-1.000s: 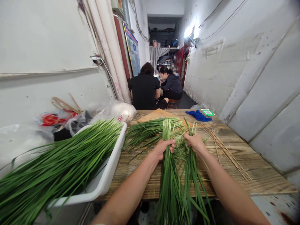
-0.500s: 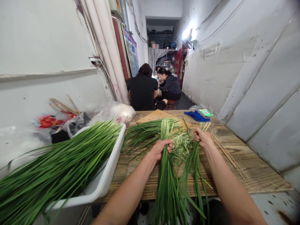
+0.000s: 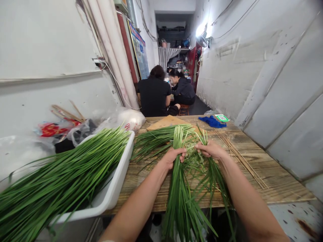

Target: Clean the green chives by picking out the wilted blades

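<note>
My left hand (image 3: pixel 176 156) is wrapped round a thick bunch of garlic chives (image 3: pixel 178 188), pale stem ends up and dark leaves hanging past the table's front edge. To its right, my right hand (image 3: pixel 208 149) is closed on a smaller bunch of chives (image 3: pixel 214 178). Its thumb and forefinger pinch a pale strand that reaches toward the left hand. Between and beneath the hands lies a heap of trimmed chive scraps (image 3: pixel 193 158). Behind the left hand, more chives (image 3: pixel 156 139) rest flat on the table.
A white tub (image 3: pixel 118 181) piled with long chives (image 3: pixel 68 171) stands left. On the wooden table (image 3: pixel 252 148) are thin sticks (image 3: pixel 242 159), a blue cloth (image 3: pixel 212 121), a QR card (image 3: pixel 222 117) and a tan board (image 3: pixel 164 122). Two people (image 3: pixel 153 94) sit beyond.
My right hand has moved left, closer to my left hand, bringing its small bunch along. The left hand stays about where it was, still round the thick bunch.
</note>
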The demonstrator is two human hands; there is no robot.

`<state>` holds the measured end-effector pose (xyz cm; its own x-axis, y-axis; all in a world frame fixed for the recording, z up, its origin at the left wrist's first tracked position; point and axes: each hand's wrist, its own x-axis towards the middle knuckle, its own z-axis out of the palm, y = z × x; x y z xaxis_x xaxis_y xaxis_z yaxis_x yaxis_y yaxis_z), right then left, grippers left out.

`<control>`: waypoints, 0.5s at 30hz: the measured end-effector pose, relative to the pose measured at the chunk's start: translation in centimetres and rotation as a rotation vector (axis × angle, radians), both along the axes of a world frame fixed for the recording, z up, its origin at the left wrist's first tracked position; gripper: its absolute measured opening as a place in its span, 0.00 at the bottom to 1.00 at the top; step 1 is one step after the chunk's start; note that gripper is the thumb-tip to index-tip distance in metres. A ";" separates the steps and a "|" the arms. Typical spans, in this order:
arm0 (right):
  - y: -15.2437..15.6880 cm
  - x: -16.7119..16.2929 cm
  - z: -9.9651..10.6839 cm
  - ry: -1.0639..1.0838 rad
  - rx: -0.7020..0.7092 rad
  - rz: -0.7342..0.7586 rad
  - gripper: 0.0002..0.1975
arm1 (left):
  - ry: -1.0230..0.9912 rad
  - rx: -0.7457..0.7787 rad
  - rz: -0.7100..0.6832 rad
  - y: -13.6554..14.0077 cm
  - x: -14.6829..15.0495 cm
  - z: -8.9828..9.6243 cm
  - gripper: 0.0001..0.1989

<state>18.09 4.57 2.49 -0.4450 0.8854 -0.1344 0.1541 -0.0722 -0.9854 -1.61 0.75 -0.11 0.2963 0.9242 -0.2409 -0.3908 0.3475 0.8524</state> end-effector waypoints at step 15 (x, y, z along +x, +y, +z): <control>2.4 1.3 -0.8 0.509 -0.141 -0.312 0.14 | -0.006 0.025 0.002 -0.2 0.0 0.1 0.14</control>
<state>19.34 6.99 1.65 -0.2064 0.9735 -0.0982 -0.3832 -0.1727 -0.9074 -1.62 0.54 -0.05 0.2963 0.9305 -0.2154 -0.3966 0.3251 0.8585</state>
